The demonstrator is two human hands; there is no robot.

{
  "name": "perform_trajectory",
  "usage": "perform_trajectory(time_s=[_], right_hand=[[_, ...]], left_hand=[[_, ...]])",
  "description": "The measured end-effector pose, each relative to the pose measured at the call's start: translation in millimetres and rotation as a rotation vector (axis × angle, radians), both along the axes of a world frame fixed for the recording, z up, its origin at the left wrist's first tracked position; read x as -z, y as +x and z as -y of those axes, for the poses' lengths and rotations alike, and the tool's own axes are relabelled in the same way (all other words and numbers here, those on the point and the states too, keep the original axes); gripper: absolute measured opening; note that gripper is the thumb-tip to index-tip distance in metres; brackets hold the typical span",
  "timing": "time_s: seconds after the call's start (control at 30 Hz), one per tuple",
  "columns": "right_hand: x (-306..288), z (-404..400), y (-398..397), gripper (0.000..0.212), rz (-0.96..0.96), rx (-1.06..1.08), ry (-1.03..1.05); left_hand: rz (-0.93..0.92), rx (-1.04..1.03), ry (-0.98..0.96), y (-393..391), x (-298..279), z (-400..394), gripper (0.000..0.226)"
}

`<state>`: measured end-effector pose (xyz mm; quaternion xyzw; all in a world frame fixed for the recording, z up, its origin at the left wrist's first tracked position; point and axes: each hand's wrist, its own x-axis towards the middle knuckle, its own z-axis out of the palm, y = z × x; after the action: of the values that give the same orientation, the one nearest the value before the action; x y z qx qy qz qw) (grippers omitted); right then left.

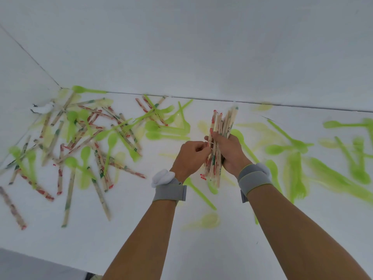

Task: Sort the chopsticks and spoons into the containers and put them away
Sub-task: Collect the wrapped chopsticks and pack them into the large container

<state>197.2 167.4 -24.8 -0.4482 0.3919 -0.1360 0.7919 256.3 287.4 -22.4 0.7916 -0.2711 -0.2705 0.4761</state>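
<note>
The right hand (227, 150) grips a chopstick bundle (219, 142) upright; the left hand (190, 156) pinches its near side (bare table (232, 249) lies below).

From my remote seat: both hands meet on a fistful of paper-wrapped wooden chopsticks (219, 146), the right hand (229, 152) gripping it. Left of the grip, a tangled heap of wrapped chopsticks and lime-green plastic spoons (84, 138) blocks passage. To its right, scattered green plastic spoons and forks (298, 158) crowd the white tabletop (141, 229). Nearer me than the grip, between the forearms, bare table lies open, save one blurred spoon (207, 220).
</note>
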Motion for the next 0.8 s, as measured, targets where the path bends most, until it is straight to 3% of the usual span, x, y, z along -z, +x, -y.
perform_trajectory(time_s=[0.27, 0.37, 0.5, 0.8], right_hand=[[4.7, -11.5, 7.9, 0.020, 0.036, -0.016, 0.084], [6.1, -15.7, 13.6, 0.013, -0.009, -0.016, 0.042], [8.3, -17.7, 25.1, 0.012, -0.070, -0.043, -0.050], [12.2, -16.5, 68.7, 0.005, -0.106, -0.077, -0.145]], left_hand=[[0.065, 0.013, 0.008, -1.2, 8.7, -12.2, 0.035], [0.111, 0.038, 0.037, 1.8, 14.4, -15.5, 0.024], [0.123, 0.042, 0.093, 11.6, 19.9, -22.4, 0.027], [0.245, -0.403, 0.238, 102.0, 14.3, -40.6, 0.012]])
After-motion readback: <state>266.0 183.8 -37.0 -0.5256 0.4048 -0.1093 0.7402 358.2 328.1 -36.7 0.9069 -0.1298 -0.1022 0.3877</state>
